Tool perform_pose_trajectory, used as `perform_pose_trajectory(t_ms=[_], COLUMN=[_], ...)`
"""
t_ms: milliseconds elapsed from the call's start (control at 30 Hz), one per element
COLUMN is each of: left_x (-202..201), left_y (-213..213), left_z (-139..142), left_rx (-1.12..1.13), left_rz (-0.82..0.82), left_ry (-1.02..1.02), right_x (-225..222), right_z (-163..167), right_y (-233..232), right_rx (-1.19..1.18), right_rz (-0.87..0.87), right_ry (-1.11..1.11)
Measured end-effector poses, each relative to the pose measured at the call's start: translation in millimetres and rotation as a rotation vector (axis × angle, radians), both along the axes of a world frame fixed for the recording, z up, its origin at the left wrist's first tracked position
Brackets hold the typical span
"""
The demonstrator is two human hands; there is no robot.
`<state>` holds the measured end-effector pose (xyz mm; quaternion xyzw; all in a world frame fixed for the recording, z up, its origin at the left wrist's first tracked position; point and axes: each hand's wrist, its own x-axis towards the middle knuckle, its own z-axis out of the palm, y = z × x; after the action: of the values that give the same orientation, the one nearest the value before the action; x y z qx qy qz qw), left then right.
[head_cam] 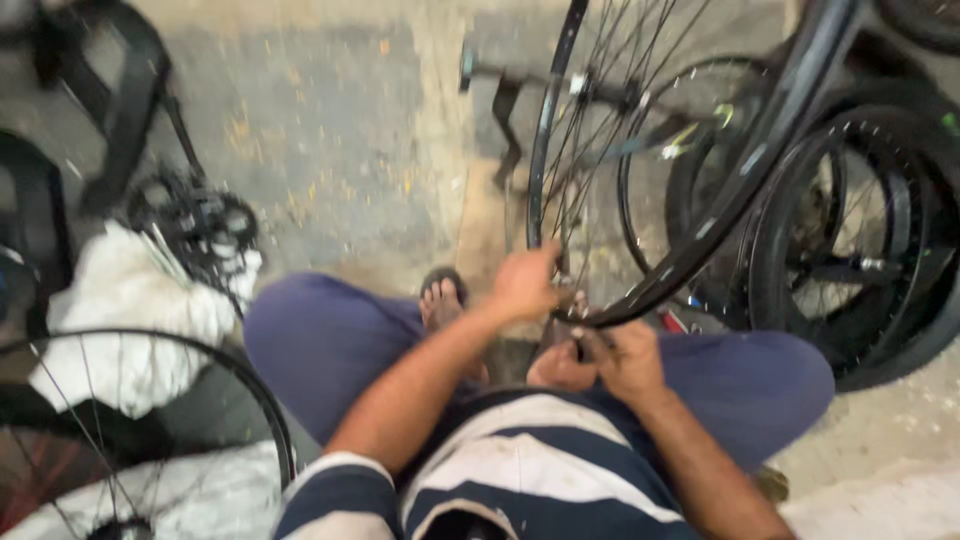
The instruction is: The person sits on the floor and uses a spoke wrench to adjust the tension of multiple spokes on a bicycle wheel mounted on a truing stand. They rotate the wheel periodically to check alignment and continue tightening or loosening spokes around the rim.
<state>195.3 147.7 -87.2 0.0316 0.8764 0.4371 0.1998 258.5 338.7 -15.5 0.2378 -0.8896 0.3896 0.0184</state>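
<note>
I sit on the floor with a spoked bicycle wheel point(590, 120) standing upright between my knees. My left hand point(525, 283) grips the bottom of its black rim, close to the spokes. My right hand point(625, 358) is closed on a black tyre point(745, 180) that peels off the rim and runs up to the right. A small dark tool may be in the right hand; the blur hides it. My sandalled foot point(441, 298) rests just left of the wheel.
Several other wheels and tyres point(860, 240) are stacked at the right. Another spoked wheel point(130, 430) lies at lower left over white cloth point(130, 300). A black gear cluster point(195, 225) and dark frame parts point(120, 90) sit at upper left on the concrete floor point(330, 130).
</note>
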Motion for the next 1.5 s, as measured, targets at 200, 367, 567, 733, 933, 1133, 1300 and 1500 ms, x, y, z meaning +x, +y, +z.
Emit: perform_pose_trajectory(t_ms=[200, 367, 567, 733, 933, 1133, 1300, 1500], left_x=[-7.4, -5.8, -0.6, -3.8, -0.3, 4.3, -2.7, -18.8], left_y=[-26.9, -50.5, -4.9, -18.7, -35.6, -31.1, -44.6, -32.1], left_z=[28.1, 26.9, 34.8, 46.5, 24.7, 20.4, 16.1, -16.0], left_rx=[0.195, 1.312, 0.106, 0.286, 1.374, 0.289, 0.357, 0.377], left_rz=[-0.097, -0.269, -0.051, -0.117, -0.312, -0.141, -0.225, 0.202], left_ry=[0.154, -0.580, -0.020, -0.084, -0.466, 0.097, 0.140, 0.243], right_x=[-3.3, -4.3, -5.0, -3.7, -2.4, -34.0, -49.3, -52.7], right_z=[15.7, 56.9, 28.0, 28.6, 58.5, -2.3, -34.3, -34.5], right_y=[-5.5, 2.4, -10.3, -9.3, 13.4, 14.3, 3.9, 1.8], right_rx=[0.036, -0.043, -0.068, -0.030, -0.136, -0.306, -0.407, -0.453], right_rz=[-0.029, -0.081, 0.011, -0.040, -0.009, -0.034, -0.084, -0.172], right_ry=[-0.096, -0.162, -0.007, -0.069, -0.063, -0.634, -0.918, -0.897])
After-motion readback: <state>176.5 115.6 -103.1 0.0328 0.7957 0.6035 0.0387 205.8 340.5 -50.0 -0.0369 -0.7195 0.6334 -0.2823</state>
